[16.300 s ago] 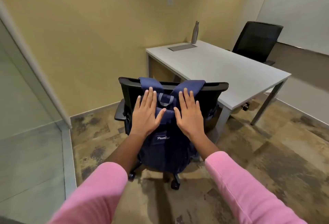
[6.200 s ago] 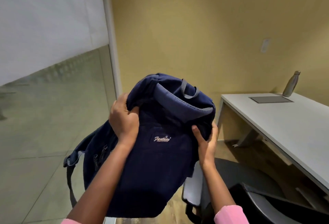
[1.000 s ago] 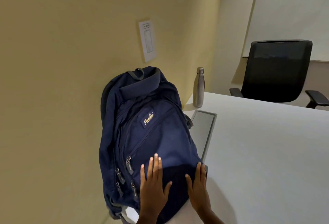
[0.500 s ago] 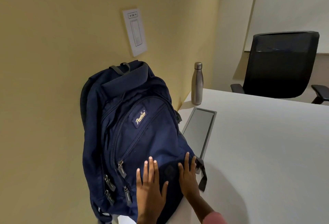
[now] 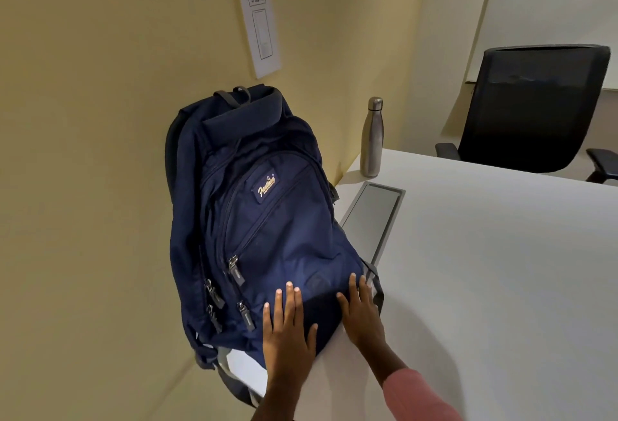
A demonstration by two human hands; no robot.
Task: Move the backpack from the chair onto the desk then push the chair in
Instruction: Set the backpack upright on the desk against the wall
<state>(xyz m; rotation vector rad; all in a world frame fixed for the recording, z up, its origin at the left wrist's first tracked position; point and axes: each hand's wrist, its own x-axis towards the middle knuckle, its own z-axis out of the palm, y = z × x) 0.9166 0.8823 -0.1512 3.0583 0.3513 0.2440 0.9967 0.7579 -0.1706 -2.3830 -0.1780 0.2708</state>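
Observation:
The navy blue backpack (image 5: 267, 219) stands upright on the white desk (image 5: 485, 270), leaning against the yellow wall at the desk's left edge. My left hand (image 5: 287, 330) lies flat on the lower front of the backpack, fingers spread. My right hand (image 5: 363, 313) rests flat against the backpack's lower right side, where it meets the desk. Neither hand grips anything. The chair that held the backpack is out of view.
A steel water bottle (image 5: 373, 137) stands at the back of the desk beside the wall. A grey cable hatch (image 5: 373, 216) is set into the desk next to the backpack. A second black office chair (image 5: 528, 109) sits behind the desk's far side.
The backpack, lifted off the chair earlier, stands on the desk. Over the last second my hands stay flat on its lower front; the view has shifted slightly.

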